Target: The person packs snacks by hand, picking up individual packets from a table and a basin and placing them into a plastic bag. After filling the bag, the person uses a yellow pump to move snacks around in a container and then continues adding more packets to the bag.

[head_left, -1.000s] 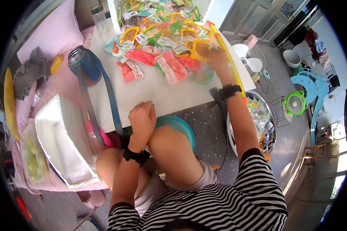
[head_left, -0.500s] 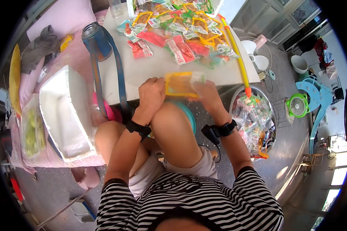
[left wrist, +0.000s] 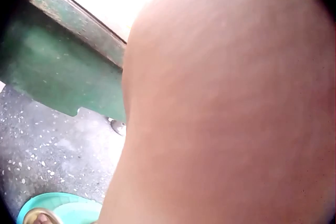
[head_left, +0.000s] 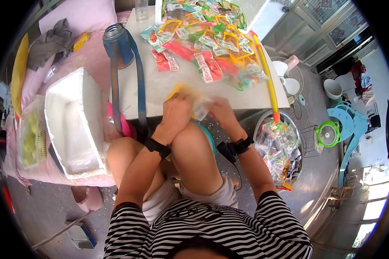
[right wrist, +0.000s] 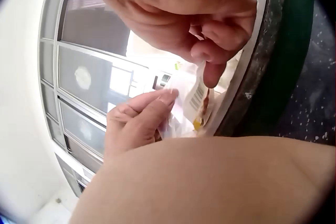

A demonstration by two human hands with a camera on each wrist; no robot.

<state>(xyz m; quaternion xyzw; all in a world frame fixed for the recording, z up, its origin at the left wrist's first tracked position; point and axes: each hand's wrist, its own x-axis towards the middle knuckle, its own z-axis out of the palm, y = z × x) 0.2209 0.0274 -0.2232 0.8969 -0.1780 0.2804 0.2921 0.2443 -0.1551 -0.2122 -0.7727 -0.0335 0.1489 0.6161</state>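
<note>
A yellow-edged snack packet (head_left: 199, 111) with a clear, whitish end spans both hands in front of the table edge. My left hand (head_left: 178, 111) grips its yellow side above the knee. My right hand (head_left: 222, 113), blurred in the head view, pinches the clear end. In the right wrist view the left thumb and finger (right wrist: 149, 109) hold the packet (right wrist: 195, 98), which shows a barcode, while the right hand (right wrist: 199, 19) curls at its edge. Bare skin of the leg (left wrist: 226, 108) fills most of the left wrist view.
Many packets (head_left: 211, 43) lie heaped on the white table (head_left: 155, 93). A yellow pole (head_left: 267, 73) runs along its right edge. A metal basin (head_left: 257, 129) of packets stands right; a blue flask (head_left: 122, 52) and foam box (head_left: 75, 125) are left. A teal basin (left wrist: 58, 203) sits below.
My right hand has come from the heap to my left hand, bringing the yellow-edged packet. The packet has since tilted, and both hands now hold it.
</note>
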